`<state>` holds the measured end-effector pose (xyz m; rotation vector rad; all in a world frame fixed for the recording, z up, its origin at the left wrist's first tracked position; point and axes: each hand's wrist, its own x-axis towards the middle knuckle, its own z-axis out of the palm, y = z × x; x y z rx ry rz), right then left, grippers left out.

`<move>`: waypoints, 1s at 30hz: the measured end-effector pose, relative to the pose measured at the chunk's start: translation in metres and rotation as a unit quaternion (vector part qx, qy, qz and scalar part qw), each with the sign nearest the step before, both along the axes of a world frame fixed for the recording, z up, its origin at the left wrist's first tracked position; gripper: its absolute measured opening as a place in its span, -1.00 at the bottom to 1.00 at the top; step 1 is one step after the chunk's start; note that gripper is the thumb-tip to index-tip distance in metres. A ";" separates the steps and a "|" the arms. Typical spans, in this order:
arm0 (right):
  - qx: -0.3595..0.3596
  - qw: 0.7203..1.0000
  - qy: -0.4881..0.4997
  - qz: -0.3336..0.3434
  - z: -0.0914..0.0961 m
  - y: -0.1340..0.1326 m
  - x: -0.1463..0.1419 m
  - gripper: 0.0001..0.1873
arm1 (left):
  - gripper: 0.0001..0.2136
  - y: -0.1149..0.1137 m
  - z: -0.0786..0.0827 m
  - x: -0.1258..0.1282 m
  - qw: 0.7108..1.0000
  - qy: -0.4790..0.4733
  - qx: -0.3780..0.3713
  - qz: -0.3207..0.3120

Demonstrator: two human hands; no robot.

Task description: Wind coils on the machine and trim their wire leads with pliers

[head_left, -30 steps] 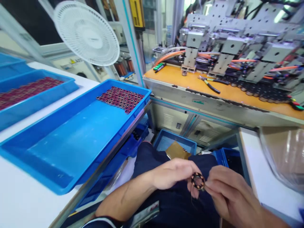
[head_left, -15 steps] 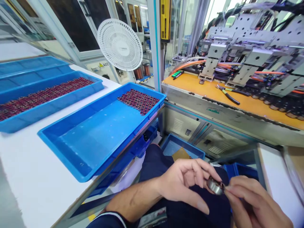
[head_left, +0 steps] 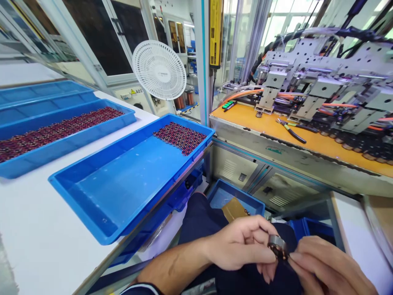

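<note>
A small motor stator (head_left: 277, 242), a grey metal ring with copper-coloured windings inside, is held over my lap. My left hand (head_left: 241, 243) grips it between thumb and fingers, with the ring tilted so its wound face turns toward me. At the stator's lower right edge, my right hand (head_left: 328, 262) has its thumb and index fingertip pinched together. Whatever lies between those fingertips is too small to make out; the other right fingers are curled in.
To the left, a blue tray (head_left: 123, 223) holds many small dark red parts (head_left: 182, 137) at its far end. Another filled blue tray (head_left: 70, 141) stands behind it. Pliers (head_left: 293, 133) lie on the orange machine bench (head_left: 242, 119). Below is a blue bin (head_left: 219, 196) with cardboard.
The stator has turned in my left hand, so its wound inside shows more. My left thumb has closed onto it. My right fingertips stay at its edge.
</note>
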<state>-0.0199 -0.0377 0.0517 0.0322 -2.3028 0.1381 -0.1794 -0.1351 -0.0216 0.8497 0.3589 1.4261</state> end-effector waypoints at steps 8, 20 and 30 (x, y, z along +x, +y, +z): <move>-0.051 0.998 -0.018 -0.039 -0.002 -0.003 0.001 -0.93 | -0.67 -0.003 0.008 -0.001 0.987 -0.095 0.057 0.119; -0.053 0.999 -0.011 0.005 0.017 -0.009 -0.009 -0.86 | -0.66 0.000 -0.001 -0.001 0.999 -0.019 -0.038 -0.023; -0.122 0.992 -0.026 -0.006 0.007 -0.002 -0.012 -0.87 | -0.71 -0.007 0.017 -0.003 0.987 -0.071 0.040 0.139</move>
